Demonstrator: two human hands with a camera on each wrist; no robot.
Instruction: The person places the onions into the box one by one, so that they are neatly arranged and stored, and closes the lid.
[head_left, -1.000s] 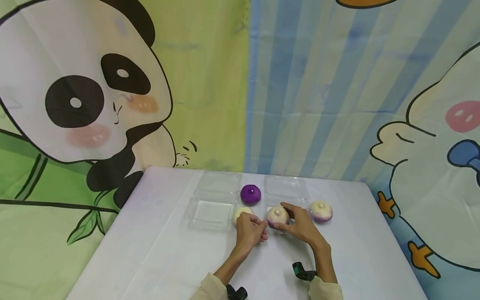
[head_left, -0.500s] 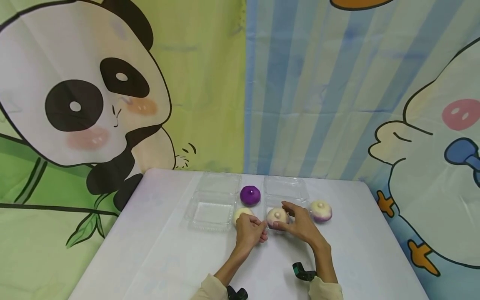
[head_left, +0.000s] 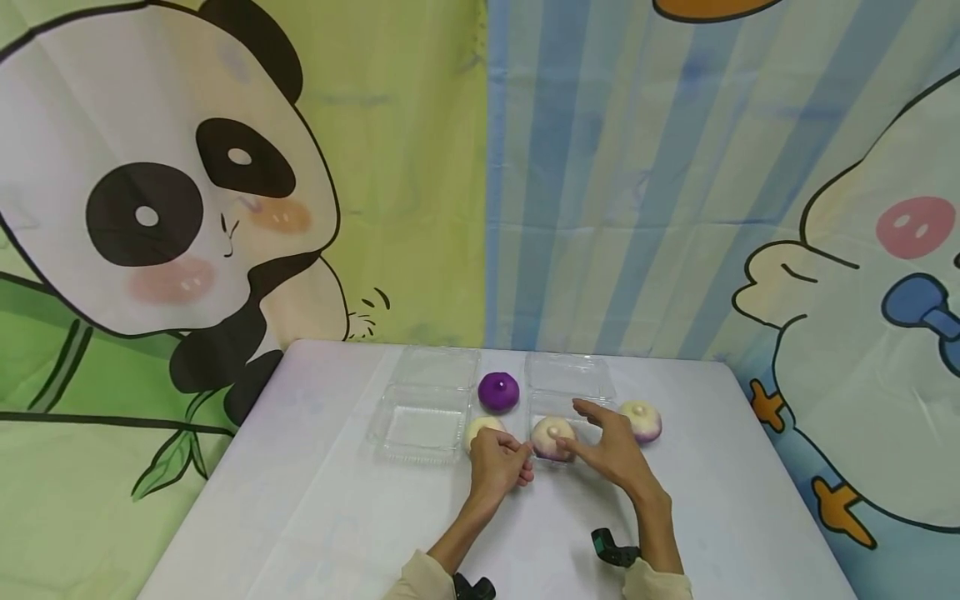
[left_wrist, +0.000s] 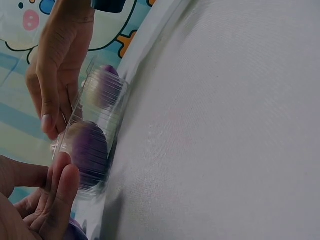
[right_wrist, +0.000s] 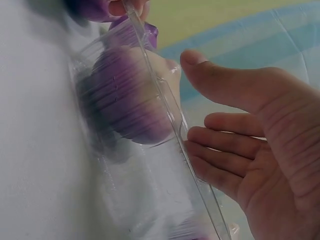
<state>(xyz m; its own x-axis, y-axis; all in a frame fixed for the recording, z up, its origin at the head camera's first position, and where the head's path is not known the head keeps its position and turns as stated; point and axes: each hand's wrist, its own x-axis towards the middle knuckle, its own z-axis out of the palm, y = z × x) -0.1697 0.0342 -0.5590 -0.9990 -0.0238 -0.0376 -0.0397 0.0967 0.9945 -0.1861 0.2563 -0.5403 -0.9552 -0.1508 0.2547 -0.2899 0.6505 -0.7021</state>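
Passage is available along the left edge of the tabletop (head_left: 285,492), outside the left box (head_left: 427,423), and along its right edge, outside the right onion (head_left: 642,421). Between left box and right box (head_left: 570,377), the purple onion (head_left: 498,393) obstructs the far-edge side; the pale onion (head_left: 477,428) and left hand (head_left: 498,462) obstruct the near-edge side.

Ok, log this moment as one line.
left hand: pinches rim of clear plastic box | right hand: fingers apart, holding nothing | round cream-and-purple onion: inside box
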